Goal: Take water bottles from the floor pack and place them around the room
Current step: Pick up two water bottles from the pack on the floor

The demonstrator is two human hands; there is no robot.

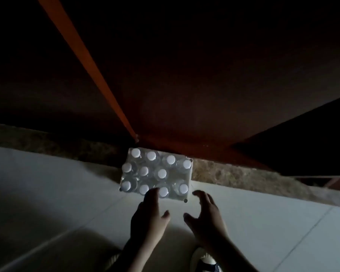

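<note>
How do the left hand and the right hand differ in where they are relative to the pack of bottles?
The left hand reaches further: its fingertips overlap the near edge of the bottle pack, next to a white cap, while the right hand sits short of the pack, beside its near right corner. The left hand's fingers are fairly straight; the right hand's are curled and spread. Both hands are open and hold nothing.

pale tiled floor (47,193), bottle pack (156,173) standing

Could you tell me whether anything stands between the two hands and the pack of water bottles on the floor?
Nothing visible does. The left hand already overlaps the near edge of the pack, and the right hand hovers open just off its near right corner, over bare floor tile.
</note>
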